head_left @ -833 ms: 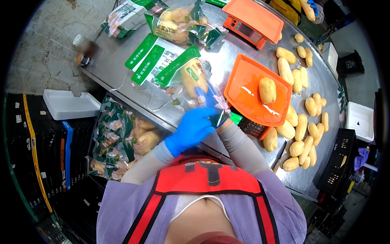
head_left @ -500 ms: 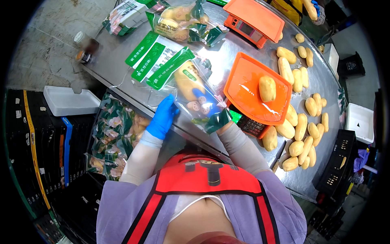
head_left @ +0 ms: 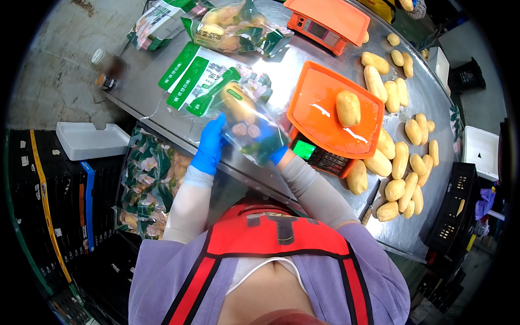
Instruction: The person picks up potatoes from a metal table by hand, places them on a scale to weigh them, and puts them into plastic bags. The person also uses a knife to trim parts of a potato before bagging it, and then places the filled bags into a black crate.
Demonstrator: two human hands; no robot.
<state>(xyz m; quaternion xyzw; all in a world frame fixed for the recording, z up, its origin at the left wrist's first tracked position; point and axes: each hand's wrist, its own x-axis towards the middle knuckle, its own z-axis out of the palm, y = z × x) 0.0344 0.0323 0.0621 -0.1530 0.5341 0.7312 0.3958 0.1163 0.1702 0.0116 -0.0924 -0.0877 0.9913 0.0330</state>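
Observation:
A clear plastic bag (head_left: 259, 142) with a green top band and printed flowers lies tilted in front of me, a pale lotus root segment (head_left: 236, 104) inside it. My left hand (head_left: 210, 145), in a blue glove, is closed on the bag's near left edge. My right hand (head_left: 278, 154), also blue-gloved, is at the bag's open end; its fingers are partly within the bag, blurred behind the plastic. Under the bag lie more flat green-and-white bags (head_left: 189, 81). To the right, an orange scale (head_left: 312, 114) carries a single lotus root segment (head_left: 348, 109).
Several loose lotus roots (head_left: 400, 161) lie on the steel table (head_left: 271, 70) at the right, with a knife (head_left: 370, 203) near the edge. A second orange scale (head_left: 327, 21) and a filled bag (head_left: 233, 32) stand farther back. Packed bags (head_left: 143, 179) sit below left, beside a white foam tray (head_left: 92, 141).
My right hand has drawn back toward the bag's open end, leaving the lotus root inside. The bag has tilted slightly, and my left hand has shifted a little up and left.

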